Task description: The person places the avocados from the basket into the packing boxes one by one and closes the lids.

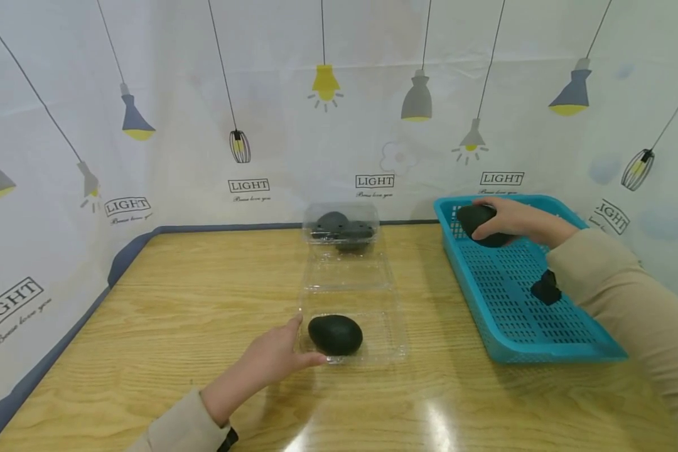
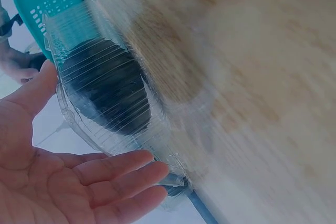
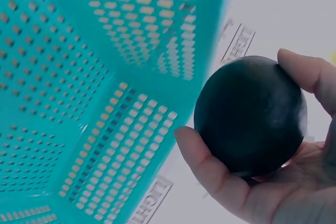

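My right hand (image 1: 511, 220) grips a dark avocado (image 3: 251, 116) over the far left part of the blue plastic basket (image 1: 486, 320). The thumb and fingers are curled round the fruit. Toward the front of the table, another dark avocado (image 1: 336, 335) lies in a clear plastic clamshell box (image 1: 387, 329) with its lid opened out away from me. At this box's left edge is my left hand (image 1: 274, 351), its thumb by the near corner. In the left wrist view the left fingers (image 2: 121, 174) are loosely extended beside the clear wall.
Behind the opened box, a clear plastic box (image 1: 367, 216) holds dark avocados (image 1: 332, 223) against the back edge of the wooden table (image 1: 220, 276). A white printed curtain (image 1: 175, 125) hangs around the back and sides. A black device (image 1: 546, 289) sits at the right wrist.
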Demonstrator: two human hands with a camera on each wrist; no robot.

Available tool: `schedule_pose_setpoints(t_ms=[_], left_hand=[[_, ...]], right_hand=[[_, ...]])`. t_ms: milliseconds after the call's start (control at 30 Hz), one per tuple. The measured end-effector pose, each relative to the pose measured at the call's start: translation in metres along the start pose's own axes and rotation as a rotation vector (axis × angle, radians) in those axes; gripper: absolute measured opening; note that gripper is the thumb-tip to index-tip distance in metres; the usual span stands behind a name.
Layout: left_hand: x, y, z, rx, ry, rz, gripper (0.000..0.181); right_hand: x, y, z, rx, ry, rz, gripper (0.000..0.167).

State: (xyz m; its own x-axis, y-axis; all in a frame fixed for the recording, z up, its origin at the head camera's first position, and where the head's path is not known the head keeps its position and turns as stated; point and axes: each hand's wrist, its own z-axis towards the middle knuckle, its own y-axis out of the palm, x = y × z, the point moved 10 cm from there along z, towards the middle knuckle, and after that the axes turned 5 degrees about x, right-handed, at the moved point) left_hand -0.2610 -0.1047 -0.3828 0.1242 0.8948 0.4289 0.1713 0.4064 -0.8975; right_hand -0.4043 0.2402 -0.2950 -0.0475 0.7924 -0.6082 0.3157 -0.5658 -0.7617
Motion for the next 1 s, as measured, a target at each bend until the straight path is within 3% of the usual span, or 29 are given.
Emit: schedule_pose_setpoints(t_ms=[467,1000], left_hand=[[-0.003,0.003,0.002,-0.015,-0.013,0.002,0.098],[-0.001,0.000,0.000,0.006,0.000,0.008,0.097]], right_hand=[[-0.070,0.042,-0.012,-0.089,-0.096,-0.031,0.081],[-0.121,0.120,-0.014,-0.189,-0.184,-0.162,0.086]])
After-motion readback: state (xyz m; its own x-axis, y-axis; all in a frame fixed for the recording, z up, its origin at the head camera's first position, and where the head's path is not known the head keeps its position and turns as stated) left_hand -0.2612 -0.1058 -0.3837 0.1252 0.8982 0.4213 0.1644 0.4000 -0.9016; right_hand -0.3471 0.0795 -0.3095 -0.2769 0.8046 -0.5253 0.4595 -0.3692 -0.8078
